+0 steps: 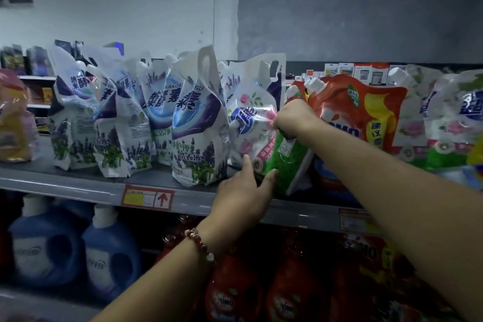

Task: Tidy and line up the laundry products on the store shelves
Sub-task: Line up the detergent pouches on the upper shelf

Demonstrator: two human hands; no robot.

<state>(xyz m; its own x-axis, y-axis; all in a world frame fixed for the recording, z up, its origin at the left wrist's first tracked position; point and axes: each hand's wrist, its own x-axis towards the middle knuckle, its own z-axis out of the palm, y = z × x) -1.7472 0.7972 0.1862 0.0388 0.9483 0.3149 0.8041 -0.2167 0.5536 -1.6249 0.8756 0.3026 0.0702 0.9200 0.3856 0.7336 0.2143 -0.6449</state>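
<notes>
A white refill pouch with pink roses and a green bottom (pixel 257 133) leans to the right on the top shelf (pixel 78 183), between the lavender pouches and the red pouches. My right hand (pixel 292 119) grips its upper right side with curled fingers. My left hand (pixel 244 191), with a bead bracelet on the wrist, reaches to the pouch's lower end, its thumb and forefinger spread against the green bottom. Several white lavender-print pouches (pixel 196 117) stand in a ragged row to the left. A red pouch (pixel 360 115) stands just right of my right hand.
More rose-print pouches (pixel 454 117) crowd the shelf's right end. A yellow and pink pack (pixel 14 123) sits at the far left. A red price tag (pixel 149 197) hangs on the shelf edge. Below stand blue detergent jugs (pixel 109 253) and red bottles (pixel 235 290).
</notes>
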